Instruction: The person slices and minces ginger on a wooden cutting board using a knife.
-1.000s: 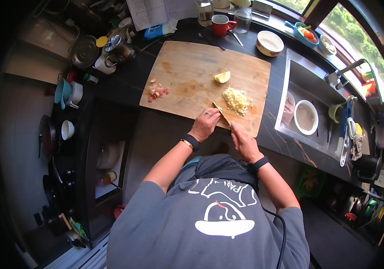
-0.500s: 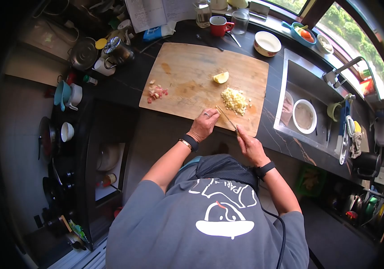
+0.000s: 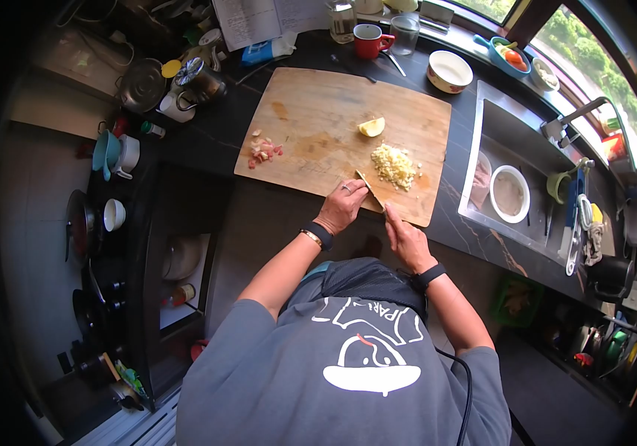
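Note:
My right hand (image 3: 408,241) is closed around the handle of a kitchen knife (image 3: 372,192) at the front edge of a wooden cutting board (image 3: 318,97). The blade points up and to the left. Beside it, my left hand (image 3: 343,204) has its fingers bent together close against the blade; whether they pinch anything is hidden. A heap of finely chopped pale yellow bits (image 3: 393,166) lies just beyond the knife. Behind that heap rests a pale yellow wedge (image 3: 371,127). Small pink and whitish pieces (image 3: 264,151) are gathered at the board's left side.
On the right is a sink (image 3: 474,186) holding a white round container (image 3: 509,193). Behind the board stand a red mug (image 3: 369,46), a glass (image 3: 405,36) and a white bowl (image 3: 450,72). A metal pot (image 3: 201,80) stands at the left.
The knife has turned slightly and its blade has shifted a little left and down, nearer my left fingers. My right hand has moved slightly down. The food piles look the same.

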### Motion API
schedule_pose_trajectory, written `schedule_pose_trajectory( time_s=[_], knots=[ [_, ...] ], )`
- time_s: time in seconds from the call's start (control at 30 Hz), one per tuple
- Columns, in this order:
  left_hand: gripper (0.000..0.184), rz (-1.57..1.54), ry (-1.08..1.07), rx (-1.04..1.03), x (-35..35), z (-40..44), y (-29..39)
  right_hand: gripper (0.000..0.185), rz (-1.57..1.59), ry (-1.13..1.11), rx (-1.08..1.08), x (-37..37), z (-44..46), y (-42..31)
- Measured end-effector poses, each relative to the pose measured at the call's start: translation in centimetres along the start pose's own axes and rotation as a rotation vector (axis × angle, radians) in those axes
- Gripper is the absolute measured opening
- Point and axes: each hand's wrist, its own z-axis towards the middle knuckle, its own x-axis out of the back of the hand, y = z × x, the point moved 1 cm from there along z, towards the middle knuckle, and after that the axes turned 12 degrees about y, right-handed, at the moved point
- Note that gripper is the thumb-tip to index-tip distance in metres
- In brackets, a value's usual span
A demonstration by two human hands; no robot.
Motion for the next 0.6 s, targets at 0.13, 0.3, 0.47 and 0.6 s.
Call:
schedule_pose_trajectory(
  time_s=[0.13,0.3,0.47,0.6],
  knots=[
    [0.017,0.005,-0.020,0.049,0.1,-0.2,0.0,0.053,0.035,0.004,-0.052,0.9,0.1,-0.6],
    [0.015,-0.009,-0.007,0.074,0.1,-0.3,0.0,0.046,0.285,0.055,-0.181,2.2,-0.5,0.3],
    [0.014,-0.015,0.007,0.049,-0.1,-0.5,-0.3,0.047,0.203,0.079,-0.117,2.5,-0.1,-1.2],
    [0.012,-0.012,0.038,0.013,0.0,-0.3,-0.4,0.050,0.107,0.033,-0.088,2.2,-0.2,-1.8]
  ],
)
